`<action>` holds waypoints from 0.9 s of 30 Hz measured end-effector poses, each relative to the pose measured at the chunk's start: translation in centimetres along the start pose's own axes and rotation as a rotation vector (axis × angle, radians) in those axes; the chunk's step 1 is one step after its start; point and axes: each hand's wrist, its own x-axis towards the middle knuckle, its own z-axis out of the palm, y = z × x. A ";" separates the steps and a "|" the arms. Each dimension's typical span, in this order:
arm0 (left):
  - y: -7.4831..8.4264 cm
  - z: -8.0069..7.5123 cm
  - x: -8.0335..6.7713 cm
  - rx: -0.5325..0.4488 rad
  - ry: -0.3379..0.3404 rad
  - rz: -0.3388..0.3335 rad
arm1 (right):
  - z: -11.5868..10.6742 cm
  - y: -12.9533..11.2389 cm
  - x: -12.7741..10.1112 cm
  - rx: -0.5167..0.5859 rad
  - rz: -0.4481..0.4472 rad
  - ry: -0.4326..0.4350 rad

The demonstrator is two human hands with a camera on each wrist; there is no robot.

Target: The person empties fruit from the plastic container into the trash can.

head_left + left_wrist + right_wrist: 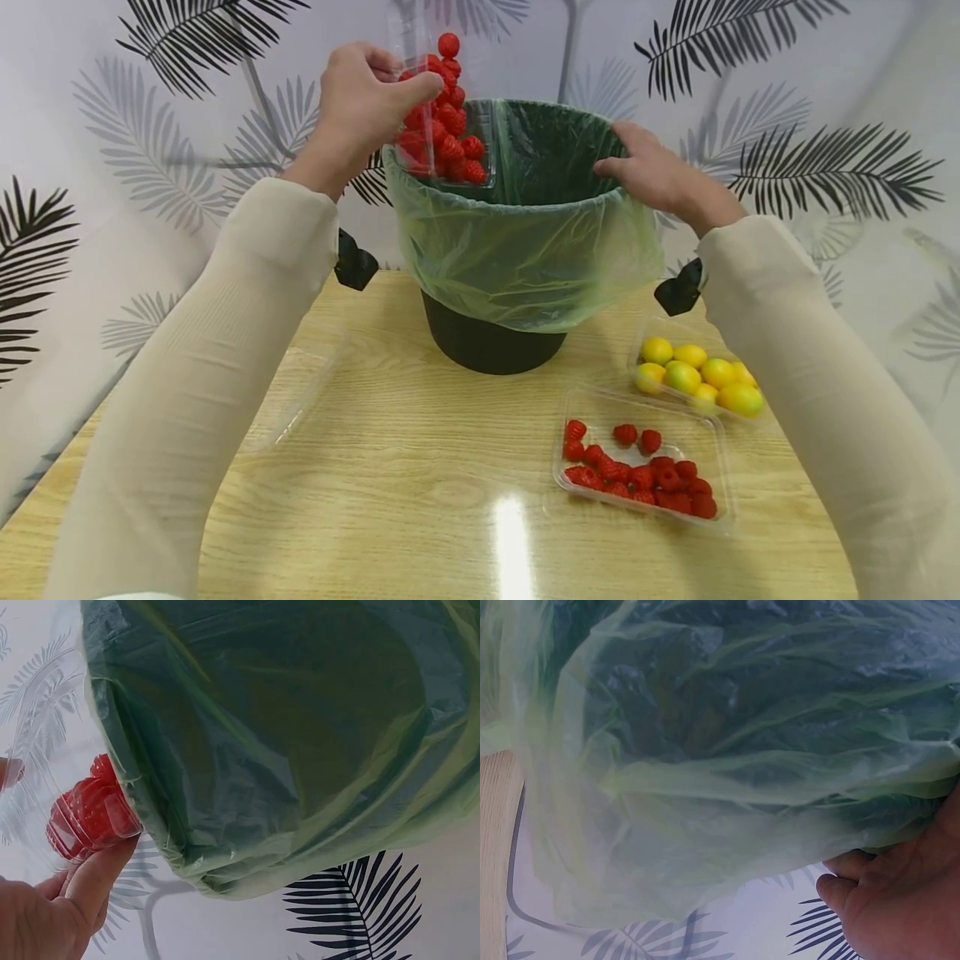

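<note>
My left hand (367,100) grips a clear plastic container (487,182) of raspberries (452,121), steeply tilted over the left rim of a black bin (497,354). The berries are heaped toward the container's lower side, which dips inside the rim. In the left wrist view, fingers lie along the container's wall, beside a few raspberries (90,814). A thin green bag (525,258) lines the bin and hangs over its outside. At the right rim, my right hand (660,171) holds the bin's edge through the bag, thumb toward the opening. The bin's bottom is hidden.
On the wooden table (420,467), a clear tray of raspberries (637,475) stands at front right. Behind it is a tray of small yellow-green citrus fruits (682,375). A clear plastic piece (288,400) lies at left, partly behind my sleeve. A leaf-patterned curtain (187,167) backs the table.
</note>
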 end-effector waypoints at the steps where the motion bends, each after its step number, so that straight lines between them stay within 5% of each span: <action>1: 0.0 0.0 0.0 0.004 0.002 0.006 | 0.0 0.0 0.0 -0.003 -0.001 -0.001; 16: -0.1 -0.1 -0.3 0.031 0.047 0.146 | 0.1 0.0 0.1 0.018 0.003 -0.003; 27: 0.3 0.2 -0.4 0.045 0.027 0.176 | 0.1 0.1 0.0 0.017 -0.002 0.002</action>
